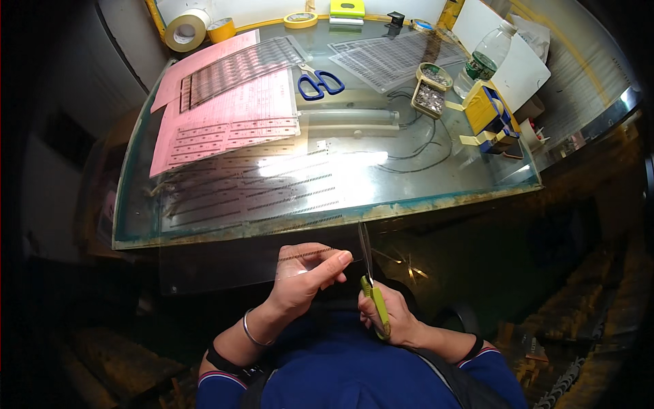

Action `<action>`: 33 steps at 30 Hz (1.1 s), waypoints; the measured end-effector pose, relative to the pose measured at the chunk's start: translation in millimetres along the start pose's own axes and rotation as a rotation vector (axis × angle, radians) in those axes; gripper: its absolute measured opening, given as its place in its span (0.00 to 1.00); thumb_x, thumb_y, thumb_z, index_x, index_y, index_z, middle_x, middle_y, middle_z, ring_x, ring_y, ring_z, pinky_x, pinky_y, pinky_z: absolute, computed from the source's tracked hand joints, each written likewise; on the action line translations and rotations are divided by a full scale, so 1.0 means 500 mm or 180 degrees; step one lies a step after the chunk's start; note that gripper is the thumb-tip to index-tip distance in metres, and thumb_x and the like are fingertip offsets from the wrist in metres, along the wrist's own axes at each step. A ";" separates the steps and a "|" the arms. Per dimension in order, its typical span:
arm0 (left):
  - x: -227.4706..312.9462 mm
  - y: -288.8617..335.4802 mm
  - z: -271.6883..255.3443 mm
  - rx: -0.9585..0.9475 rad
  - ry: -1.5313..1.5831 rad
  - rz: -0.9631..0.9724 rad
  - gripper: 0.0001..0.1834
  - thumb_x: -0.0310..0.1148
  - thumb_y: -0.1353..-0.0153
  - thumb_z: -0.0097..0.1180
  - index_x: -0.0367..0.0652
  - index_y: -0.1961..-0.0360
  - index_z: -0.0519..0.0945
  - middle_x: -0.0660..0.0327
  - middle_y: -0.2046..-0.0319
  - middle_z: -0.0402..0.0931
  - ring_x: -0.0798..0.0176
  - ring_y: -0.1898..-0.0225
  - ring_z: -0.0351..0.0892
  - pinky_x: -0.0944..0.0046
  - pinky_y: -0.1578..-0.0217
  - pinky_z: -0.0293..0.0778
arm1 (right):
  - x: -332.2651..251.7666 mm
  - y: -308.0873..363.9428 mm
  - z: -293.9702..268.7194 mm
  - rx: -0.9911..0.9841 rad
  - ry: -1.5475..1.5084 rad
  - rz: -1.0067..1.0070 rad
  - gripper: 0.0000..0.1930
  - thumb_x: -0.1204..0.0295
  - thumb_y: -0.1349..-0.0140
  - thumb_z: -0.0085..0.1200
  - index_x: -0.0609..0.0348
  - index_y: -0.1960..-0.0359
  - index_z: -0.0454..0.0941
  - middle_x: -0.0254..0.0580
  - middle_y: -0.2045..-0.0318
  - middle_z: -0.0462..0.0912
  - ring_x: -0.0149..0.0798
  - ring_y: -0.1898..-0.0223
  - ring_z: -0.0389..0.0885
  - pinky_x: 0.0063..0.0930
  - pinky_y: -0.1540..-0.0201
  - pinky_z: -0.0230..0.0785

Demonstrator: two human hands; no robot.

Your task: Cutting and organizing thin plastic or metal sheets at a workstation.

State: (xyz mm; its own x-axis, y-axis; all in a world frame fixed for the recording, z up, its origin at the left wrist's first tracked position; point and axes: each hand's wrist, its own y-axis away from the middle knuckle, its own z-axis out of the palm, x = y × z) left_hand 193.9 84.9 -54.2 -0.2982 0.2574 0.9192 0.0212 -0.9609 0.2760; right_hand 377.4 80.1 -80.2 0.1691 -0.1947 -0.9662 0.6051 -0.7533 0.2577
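My left hand (297,285) pinches a clear film sheet (211,264) between thumb and fingers near its right edge. Rows of small dark marks run across the sheet, which partly overlies the table's front edge and hangs over it. In my right hand (396,316) are green-handled scissors (375,307), fingers wrapped round the grips. Their blades point up and away, close to the film's right edge; whether they touch it I cannot tell.
A glass-topped table (436,194) spans the front. On it lie pink printed sheets (225,146), blue-handled scissors (312,85), tape rolls (185,33), more printed film (395,58), a small open box (428,99), a plastic bottle (480,65) and a tape dispenser (489,119).
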 end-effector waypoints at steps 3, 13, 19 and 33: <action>0.000 0.000 0.001 0.0068 0.0115 -0.0025 0.09 0.31 0.49 0.59 0.35 0.76 0.79 0.63 0.84 0.73 0.77 0.85 0.65 0.78 0.84 0.58 | -0.006 -0.002 -0.003 0.0069 0.0083 0.0091 0.18 0.58 0.40 0.48 0.59 0.78 0.65 0.34 0.86 0.69 0.25 0.84 0.68 0.20 0.81 0.61; -0.010 0.013 0.003 -0.0096 0.0162 -0.0426 0.09 0.31 0.48 0.59 0.35 0.76 0.78 0.63 0.83 0.73 0.76 0.83 0.65 0.77 0.82 0.60 | -0.007 -0.027 -0.001 0.0300 0.0212 0.0124 0.16 0.63 0.40 0.49 0.60 0.79 0.65 0.34 0.88 0.69 0.25 0.87 0.69 0.20 0.84 0.60; -0.023 0.017 -0.007 -0.0193 0.0244 -0.0353 0.08 0.30 0.49 0.59 0.35 0.75 0.78 0.62 0.83 0.74 0.75 0.83 0.69 0.77 0.84 0.59 | -0.042 -0.024 0.001 0.0230 0.0155 0.0584 0.15 0.64 0.39 0.48 0.60 0.79 0.65 0.34 0.88 0.67 0.26 0.87 0.67 0.21 0.84 0.59; -0.036 0.041 -0.003 -0.0553 0.0132 -0.0488 0.09 0.33 0.46 0.58 0.36 0.75 0.79 0.64 0.82 0.74 0.76 0.80 0.69 0.78 0.80 0.62 | -0.059 -0.022 -0.010 0.0198 0.0149 0.0670 0.17 0.60 0.38 0.45 0.62 0.77 0.67 0.34 0.86 0.70 0.24 0.85 0.70 0.19 0.83 0.62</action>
State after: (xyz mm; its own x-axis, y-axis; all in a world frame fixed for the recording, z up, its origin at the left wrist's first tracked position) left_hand 198.4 60.6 -65.5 -0.3243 0.4007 0.8569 -0.1910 -0.9150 0.3555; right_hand 369.5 97.5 -54.3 0.3233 -0.3234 -0.8893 0.5038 -0.7367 0.4511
